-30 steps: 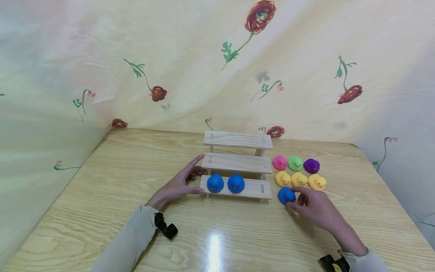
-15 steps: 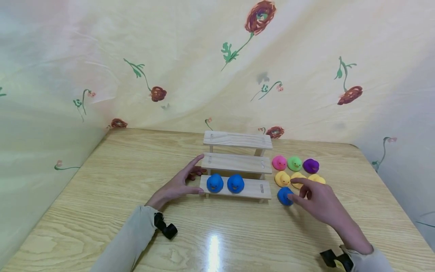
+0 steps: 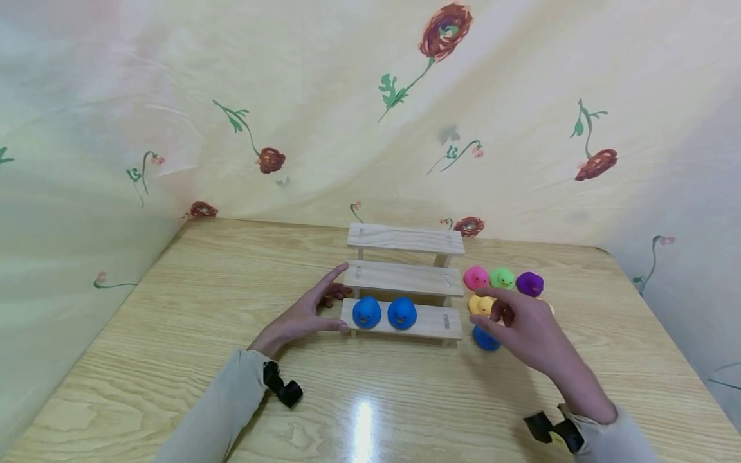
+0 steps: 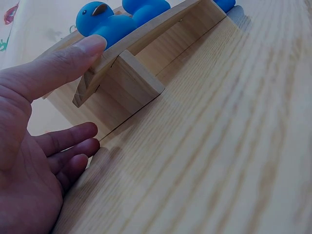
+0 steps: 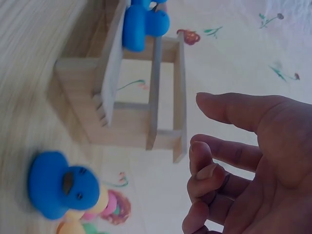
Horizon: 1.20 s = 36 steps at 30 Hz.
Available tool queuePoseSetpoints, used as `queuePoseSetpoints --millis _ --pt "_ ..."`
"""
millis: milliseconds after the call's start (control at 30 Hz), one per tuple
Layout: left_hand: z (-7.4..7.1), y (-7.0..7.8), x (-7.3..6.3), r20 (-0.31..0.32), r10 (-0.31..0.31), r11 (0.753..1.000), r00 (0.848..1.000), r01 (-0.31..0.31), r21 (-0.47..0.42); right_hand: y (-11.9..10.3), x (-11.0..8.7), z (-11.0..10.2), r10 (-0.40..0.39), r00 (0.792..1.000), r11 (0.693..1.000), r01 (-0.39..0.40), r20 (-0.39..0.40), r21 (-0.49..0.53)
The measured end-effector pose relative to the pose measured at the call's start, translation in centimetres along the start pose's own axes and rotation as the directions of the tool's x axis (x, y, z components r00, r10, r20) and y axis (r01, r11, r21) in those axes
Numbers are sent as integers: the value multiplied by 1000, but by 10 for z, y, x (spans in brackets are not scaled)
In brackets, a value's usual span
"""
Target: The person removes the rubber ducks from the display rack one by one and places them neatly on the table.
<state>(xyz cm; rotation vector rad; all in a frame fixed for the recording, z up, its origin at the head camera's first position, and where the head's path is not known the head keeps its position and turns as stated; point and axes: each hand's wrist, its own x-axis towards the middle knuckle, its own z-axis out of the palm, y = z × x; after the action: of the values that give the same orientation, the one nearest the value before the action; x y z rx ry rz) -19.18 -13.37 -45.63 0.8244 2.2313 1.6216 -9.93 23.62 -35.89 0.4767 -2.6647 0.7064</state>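
Observation:
My left hand (image 3: 303, 315) rests at the left end of a three-step wooden rack (image 3: 403, 278), fingers spread. In the left wrist view its thumb (image 4: 73, 61) touches the end of the lowest step, by a blue rubber duck (image 4: 105, 24). Another blue duck (image 3: 402, 313) sits to its right on the same step. My right hand (image 3: 532, 328) is raised with nothing between thumb and fingers. It partly covers a third blue duck (image 3: 485, 339) on the table; in the right wrist view that duck (image 5: 61, 185) stands apart from the fingers.
Behind the right hand are yellow ducks (image 3: 479, 305), partly hidden. Farther back stand a pink duck (image 3: 476, 278), a green duck (image 3: 502, 278) and a purple duck (image 3: 529, 283). A flowered cloth (image 3: 324, 128) hangs behind the wooden table (image 3: 231, 276).
My right hand has let go of the third blue duck, lifted off it and shifted slightly left over the yellow ducks. The left hand has stayed at the rack.

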Motion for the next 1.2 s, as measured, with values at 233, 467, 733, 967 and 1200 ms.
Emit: queuePoseSetpoints --millis 233,467,733,967,1200 --pt "0 1 -1 4 1 1000 1000 -1 -4 -20 11 7 17 999 999 -19 51 32" --pt "0 2 -1 2 8 1000 1000 -8 6 -39 22 15 34 994 998 -40 101 56" --pt "0 0 0 4 9 1000 1000 -9 6 -52 30 26 33 989 995 -46 146 88" --pt "0 0 -1 8 24 1000 1000 -24 8 -58 32 45 40 975 991 -67 220 118" --pt "0 0 -1 10 28 1000 1000 -28 8 -61 31 60 50 963 991 -80 264 103"
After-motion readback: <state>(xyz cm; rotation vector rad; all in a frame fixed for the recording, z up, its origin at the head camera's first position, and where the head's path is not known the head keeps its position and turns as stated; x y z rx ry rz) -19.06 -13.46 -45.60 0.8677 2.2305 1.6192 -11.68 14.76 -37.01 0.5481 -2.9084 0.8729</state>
